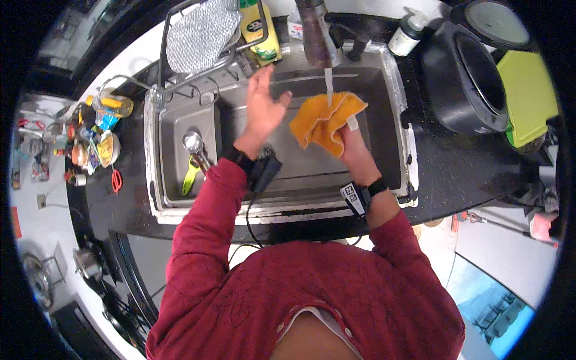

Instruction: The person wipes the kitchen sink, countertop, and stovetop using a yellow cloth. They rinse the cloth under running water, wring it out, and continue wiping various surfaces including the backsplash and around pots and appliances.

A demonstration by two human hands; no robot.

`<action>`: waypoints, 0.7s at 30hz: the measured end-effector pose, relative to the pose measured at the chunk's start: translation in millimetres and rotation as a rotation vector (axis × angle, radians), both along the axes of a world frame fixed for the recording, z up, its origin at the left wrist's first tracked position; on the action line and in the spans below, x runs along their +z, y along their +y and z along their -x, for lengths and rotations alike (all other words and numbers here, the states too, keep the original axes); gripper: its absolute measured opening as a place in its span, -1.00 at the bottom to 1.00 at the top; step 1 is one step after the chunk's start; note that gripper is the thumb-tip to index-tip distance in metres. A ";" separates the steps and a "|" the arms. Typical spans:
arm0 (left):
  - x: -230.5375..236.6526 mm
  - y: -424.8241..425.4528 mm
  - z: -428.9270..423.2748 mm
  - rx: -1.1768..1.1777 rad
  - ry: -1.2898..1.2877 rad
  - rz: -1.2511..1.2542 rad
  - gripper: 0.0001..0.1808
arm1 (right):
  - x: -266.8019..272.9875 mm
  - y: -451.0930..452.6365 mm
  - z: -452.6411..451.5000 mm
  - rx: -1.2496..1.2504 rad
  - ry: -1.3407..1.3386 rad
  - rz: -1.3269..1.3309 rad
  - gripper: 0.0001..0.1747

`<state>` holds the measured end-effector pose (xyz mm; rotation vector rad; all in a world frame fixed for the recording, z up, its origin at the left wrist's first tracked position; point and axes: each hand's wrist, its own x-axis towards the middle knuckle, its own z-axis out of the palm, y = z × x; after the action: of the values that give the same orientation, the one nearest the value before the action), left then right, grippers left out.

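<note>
My right hand (pixel 353 146) holds an orange cleaning cloth (pixel 326 119) over the large basin of a stainless steel sink (pixel 297 166). Water from the dark faucet (pixel 315 38) runs down onto the cloth, which hangs in folds and covers most of my fingers. To the left of the cloth, my left hand (pixel 263 105) is raised above the basin, its fingers apart and nothing in it. Its fingertips are near the base of a yellow dish soap bottle (pixel 261 33) at the sink's back edge.
A green-handled peeler (pixel 191 175) and a metal utensil (pixel 193 143) lie in the small left basin. Behind it, a wire rack (pixel 164 72) holds a silvery mesh cloth (pixel 202 36). A black pot (pixel 463 81), a green cutting board (pixel 524 96) and a pump bottle (pixel 407 33) stand right.
</note>
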<state>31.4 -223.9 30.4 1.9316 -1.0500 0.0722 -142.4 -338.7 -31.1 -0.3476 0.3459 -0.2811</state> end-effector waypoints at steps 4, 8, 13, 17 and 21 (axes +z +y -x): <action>-30.3 2.8 60.0 0.055 0.453 0.041 -0.38 | -5.3 -4.2 -5.9 0.062 0.030 0.002 -0.47; -50.5 -2.9 88.1 -0.018 0.860 0.012 -0.40 | -10.4 -11.6 6.9 0.088 0.067 0.053 -0.48; -65.7 -15.7 88.4 -0.013 0.867 -0.002 -0.51 | -9.7 -35.5 23.4 0.106 0.364 0.445 -0.57; -64.9 -33.1 84.4 0.015 0.887 0.086 -0.58 | -7.3 -43.9 14.2 -0.014 0.475 0.708 -0.63; -50.3 -55.8 82.3 0.066 0.956 0.232 -0.48 | -6.2 -37.1 -8.1 0.062 0.390 0.993 -0.61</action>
<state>-50.9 -279.8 -19.9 1.4936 -0.3105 -0.6093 -134.3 -375.8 -37.3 -1.4002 0.5634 -0.3096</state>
